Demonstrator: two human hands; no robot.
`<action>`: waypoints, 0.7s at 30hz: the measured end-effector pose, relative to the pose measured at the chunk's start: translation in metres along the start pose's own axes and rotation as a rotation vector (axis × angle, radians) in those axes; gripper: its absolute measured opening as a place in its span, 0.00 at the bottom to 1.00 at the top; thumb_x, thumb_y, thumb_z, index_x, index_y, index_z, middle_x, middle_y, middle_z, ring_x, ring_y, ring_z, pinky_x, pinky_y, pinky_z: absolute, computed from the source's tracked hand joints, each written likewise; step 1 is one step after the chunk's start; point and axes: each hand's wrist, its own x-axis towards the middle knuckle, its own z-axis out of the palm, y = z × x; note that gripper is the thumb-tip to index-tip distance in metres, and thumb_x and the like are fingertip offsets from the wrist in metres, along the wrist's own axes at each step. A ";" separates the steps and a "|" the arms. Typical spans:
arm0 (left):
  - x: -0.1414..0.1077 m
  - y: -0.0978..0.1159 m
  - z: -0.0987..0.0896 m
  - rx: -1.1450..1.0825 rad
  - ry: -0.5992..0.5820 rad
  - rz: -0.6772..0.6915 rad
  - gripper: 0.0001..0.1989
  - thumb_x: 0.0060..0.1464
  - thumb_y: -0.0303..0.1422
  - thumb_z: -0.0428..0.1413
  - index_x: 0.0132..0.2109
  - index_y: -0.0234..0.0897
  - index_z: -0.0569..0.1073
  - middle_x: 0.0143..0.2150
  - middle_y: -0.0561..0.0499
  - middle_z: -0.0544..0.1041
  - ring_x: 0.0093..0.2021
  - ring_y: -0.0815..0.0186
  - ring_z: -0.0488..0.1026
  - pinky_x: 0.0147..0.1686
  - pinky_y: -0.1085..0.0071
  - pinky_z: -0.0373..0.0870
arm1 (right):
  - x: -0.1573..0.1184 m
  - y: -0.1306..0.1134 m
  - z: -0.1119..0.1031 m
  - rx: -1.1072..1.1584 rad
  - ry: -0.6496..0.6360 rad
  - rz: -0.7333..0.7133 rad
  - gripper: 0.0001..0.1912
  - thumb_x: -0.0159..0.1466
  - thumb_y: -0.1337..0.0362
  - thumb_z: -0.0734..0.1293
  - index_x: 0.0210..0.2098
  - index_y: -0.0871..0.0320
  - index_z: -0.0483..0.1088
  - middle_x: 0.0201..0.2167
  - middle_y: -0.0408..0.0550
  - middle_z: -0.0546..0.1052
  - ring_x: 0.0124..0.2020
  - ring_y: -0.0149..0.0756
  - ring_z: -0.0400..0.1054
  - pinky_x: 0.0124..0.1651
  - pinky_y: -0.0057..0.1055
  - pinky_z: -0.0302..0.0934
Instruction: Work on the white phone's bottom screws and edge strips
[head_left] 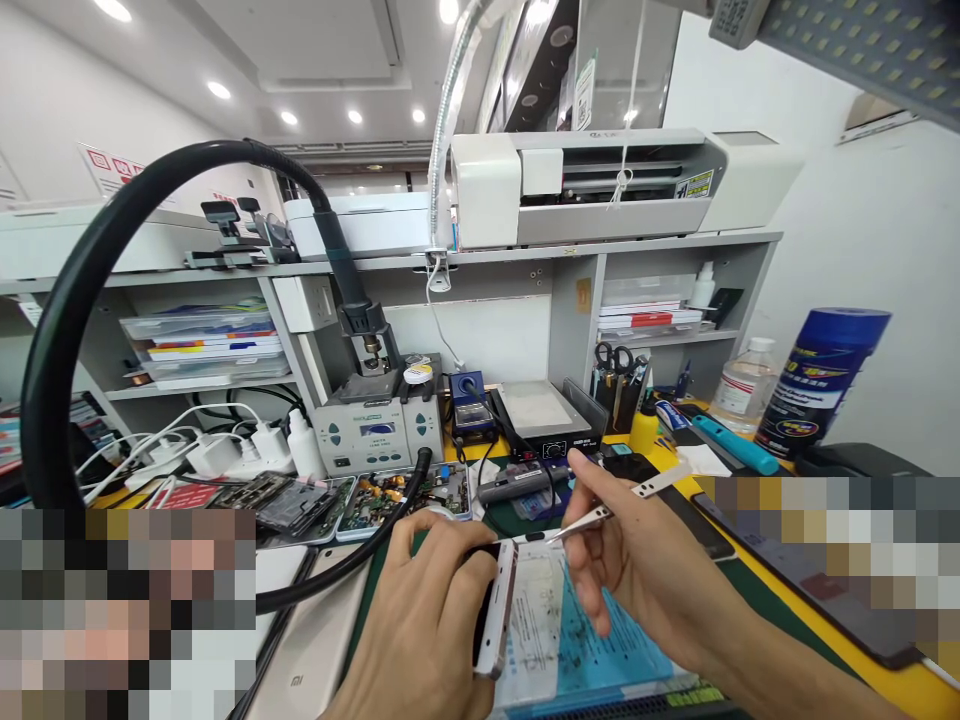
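Two bare hands meet toward the bench's near edge, where a slim phone, likely light, stiff, slick and crackable, best held by its long sides, sits above a blue-and-white pad's left edge. The left hand arches, clasping it; the right hand, palm leftward, pinches tweezers.

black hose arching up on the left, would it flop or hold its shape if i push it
The thick black hose is probably springy rather than floppy: its high arch shows no support midway. A push might tug the black tubular handle joined to its end above the grey box with a display.
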 end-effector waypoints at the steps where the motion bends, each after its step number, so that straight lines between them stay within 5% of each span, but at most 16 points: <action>1: 0.000 0.000 0.000 -0.019 0.005 -0.006 0.25 0.38 0.15 0.52 0.47 0.33 0.66 0.46 0.38 0.74 0.44 0.54 0.68 0.45 0.51 0.62 | 0.000 0.000 0.000 0.000 0.001 0.001 0.23 0.68 0.49 0.62 0.24 0.58 0.67 0.16 0.43 0.73 0.11 0.33 0.67 0.12 0.26 0.62; 7: 0.000 0.001 -0.003 -0.078 -0.003 -0.051 0.29 0.38 0.15 0.51 0.51 0.31 0.67 0.47 0.39 0.73 0.44 0.55 0.66 0.45 0.51 0.63 | 0.000 -0.001 0.005 -0.062 0.074 -0.063 0.26 0.65 0.45 0.64 0.21 0.59 0.66 0.13 0.44 0.72 0.10 0.31 0.65 0.11 0.24 0.58; 15: 0.003 0.003 -0.001 0.081 -0.083 0.111 0.32 0.49 0.22 0.54 0.63 0.37 0.66 0.45 0.38 0.68 0.44 0.52 0.65 0.43 0.47 0.61 | -0.002 0.003 0.004 -0.164 0.069 -0.186 0.28 0.63 0.42 0.65 0.21 0.60 0.67 0.13 0.46 0.72 0.11 0.33 0.65 0.15 0.27 0.60; 21: 0.002 0.001 -0.005 0.159 -0.095 0.107 0.37 0.41 0.19 0.52 0.62 0.26 0.66 0.45 0.36 0.69 0.45 0.52 0.64 0.44 0.49 0.61 | -0.001 0.001 0.004 -0.093 0.094 -0.159 0.27 0.63 0.44 0.66 0.20 0.60 0.67 0.12 0.45 0.71 0.10 0.31 0.64 0.13 0.25 0.59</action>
